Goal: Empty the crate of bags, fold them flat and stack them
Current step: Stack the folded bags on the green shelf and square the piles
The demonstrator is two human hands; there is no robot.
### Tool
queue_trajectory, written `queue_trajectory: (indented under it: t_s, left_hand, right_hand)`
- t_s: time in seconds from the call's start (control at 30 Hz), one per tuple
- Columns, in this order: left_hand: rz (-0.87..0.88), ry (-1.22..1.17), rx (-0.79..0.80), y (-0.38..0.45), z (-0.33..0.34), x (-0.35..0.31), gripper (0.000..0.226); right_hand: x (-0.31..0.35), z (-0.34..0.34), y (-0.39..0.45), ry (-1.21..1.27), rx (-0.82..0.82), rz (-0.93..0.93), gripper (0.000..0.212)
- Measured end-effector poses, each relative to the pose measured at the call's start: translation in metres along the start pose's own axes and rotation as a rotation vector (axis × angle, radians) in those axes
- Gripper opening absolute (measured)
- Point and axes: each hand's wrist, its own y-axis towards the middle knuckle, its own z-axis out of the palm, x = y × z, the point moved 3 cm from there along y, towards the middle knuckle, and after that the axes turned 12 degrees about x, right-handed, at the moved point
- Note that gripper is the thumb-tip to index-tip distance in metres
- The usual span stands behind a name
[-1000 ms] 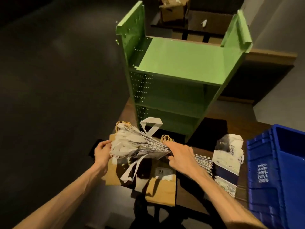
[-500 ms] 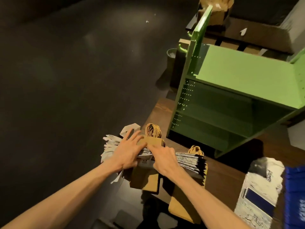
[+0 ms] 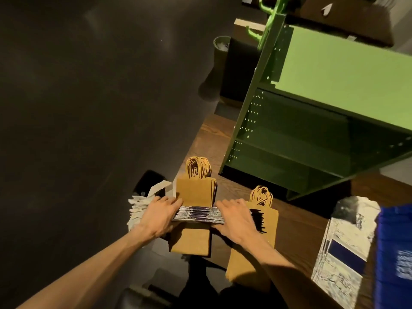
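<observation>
While squaring up: left hand (image 3: 158,214) and right hand (image 3: 236,219) grasp the printed bag bundle's (image 3: 198,214) ends, evening edges.
Underneath: kraft bag stack (image 3: 194,237), steady base.

Matt brown kraft paper is seen in the two flat bags (image 3: 193,194), with twisted paper-cord handles (image 3: 198,167). Printed, slightly glossy paper is shown by the stacked bundle (image 3: 198,215). Grained dark wood forms the table (image 3: 296,221); smooth painted metal, the green shelf (image 3: 334,70); glossy plastic, the blue crate (image 3: 394,241).
</observation>
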Motion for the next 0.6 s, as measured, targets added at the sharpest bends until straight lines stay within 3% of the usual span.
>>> queue_trajectory:
  t_s: [0.1,0.23,0.37,0.6]
  left_hand:
    - [0.006,0.002,0.015,0.003,0.001,0.000,0.043]
    - [0.032,-0.009,0.030,0.005,-0.006,-0.001,0.042]
    - [0.021,-0.017,0.032,0.007,-0.009,-0.004,0.038]
    - [0.023,0.032,0.146,0.012,-0.009,-0.027,0.035]
  right_hand:
    - [-0.036,0.007,-0.022,0.093,-0.050,0.107,0.060]
    - [-0.067,0.030,-0.047,0.686,-0.138,0.237,0.073]
    - [-0.074,0.050,-0.057,1.106,-0.174,0.407,0.092]
    - [-0.066,0.066,-0.051,1.183,-0.207,0.486,0.110]
